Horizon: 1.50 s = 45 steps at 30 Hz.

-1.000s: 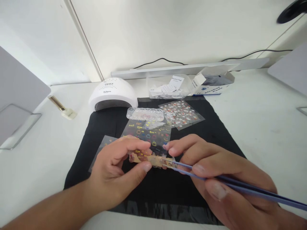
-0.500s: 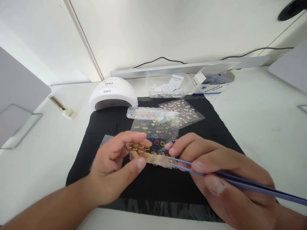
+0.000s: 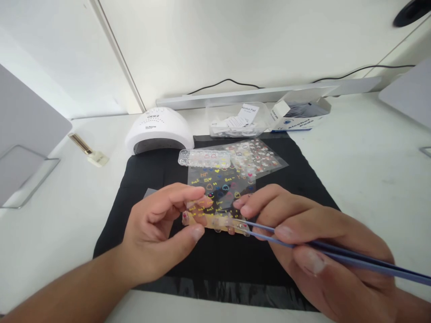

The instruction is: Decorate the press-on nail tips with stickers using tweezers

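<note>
Reading "SUNone" on white nail lamp [image 3: 159,130]; "Alcohol Pad" on box [image 3: 301,117]. Your left hand [image 3: 158,237] pinches nail-tip strip [image 3: 215,221] above black mat [image 3: 141,172], long axis left-right. Your right hand [image 3: 316,242] squeezes blue tweezers [image 3: 336,256], tips at strip's right end.

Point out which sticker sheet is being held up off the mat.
The clear sticker sheet with neon outline ghosts and hearts, pinched in the left hand. The cartoon sticker sheet lies flat on the black mat.

My left hand [image 3: 158,237] pinches a clear sticker sheet [image 3: 218,193] above the black mat [image 3: 151,175]. My right hand [image 3: 313,242] grips blue tweezers [image 3: 336,258], tips at the sheet's lower edge. White nail lamp [image 3: 158,130] toward tabletop's far edge.
</note>
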Motion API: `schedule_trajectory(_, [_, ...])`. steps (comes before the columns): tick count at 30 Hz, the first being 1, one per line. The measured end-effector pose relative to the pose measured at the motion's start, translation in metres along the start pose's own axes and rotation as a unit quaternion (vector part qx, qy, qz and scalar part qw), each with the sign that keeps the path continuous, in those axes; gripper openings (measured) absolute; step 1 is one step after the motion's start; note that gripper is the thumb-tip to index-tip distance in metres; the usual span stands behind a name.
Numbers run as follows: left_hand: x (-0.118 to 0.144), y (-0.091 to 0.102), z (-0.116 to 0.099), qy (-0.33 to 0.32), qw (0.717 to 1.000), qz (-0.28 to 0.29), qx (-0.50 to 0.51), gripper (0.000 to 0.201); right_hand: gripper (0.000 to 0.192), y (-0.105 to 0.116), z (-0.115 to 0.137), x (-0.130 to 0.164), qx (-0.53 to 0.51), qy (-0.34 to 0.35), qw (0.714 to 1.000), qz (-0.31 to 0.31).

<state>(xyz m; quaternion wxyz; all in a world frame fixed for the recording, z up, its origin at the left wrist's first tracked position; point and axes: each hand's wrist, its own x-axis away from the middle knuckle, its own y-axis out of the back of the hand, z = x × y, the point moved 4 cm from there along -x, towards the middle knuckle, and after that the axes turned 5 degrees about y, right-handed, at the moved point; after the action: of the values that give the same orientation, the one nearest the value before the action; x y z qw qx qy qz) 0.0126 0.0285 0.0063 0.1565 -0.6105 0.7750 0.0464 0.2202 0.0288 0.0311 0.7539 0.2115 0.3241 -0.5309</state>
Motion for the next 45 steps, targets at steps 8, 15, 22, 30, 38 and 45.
schedule_trajectory(8, [0.004,-0.007,0.004,0.004,0.999,0.038,-0.009,0.06,0.017,-0.003,0.002,0.002,0.006,-0.006,1.0,0.005])
schedule_trajectory(15, [0.003,-0.007,0.003,-0.007,0.999,0.035,-0.022,0.059,0.017,-0.005,0.002,0.002,0.007,-0.008,1.0,0.007])
schedule_trajectory(22, [0.0,-0.009,-0.001,-0.042,0.998,0.05,-0.024,0.053,0.018,-0.003,0.0,0.004,0.0,-0.008,1.0,0.01])
schedule_trajectory(30, [-0.002,-0.008,-0.003,-0.081,0.989,0.066,-0.099,0.044,0.017,-0.002,0.003,0.008,0.013,-0.042,0.999,0.009])
schedule_trajectory(38, [-0.004,-0.008,-0.009,-0.073,0.988,0.079,-0.11,0.041,0.019,-0.005,-0.002,0.004,0.008,-0.009,1.0,0.016])
schedule_trajectory(45, [-0.016,0.023,-0.013,-0.062,0.99,-0.093,-0.081,0.039,0.016,0.003,-0.004,0.002,0.023,-0.008,0.999,-0.035])
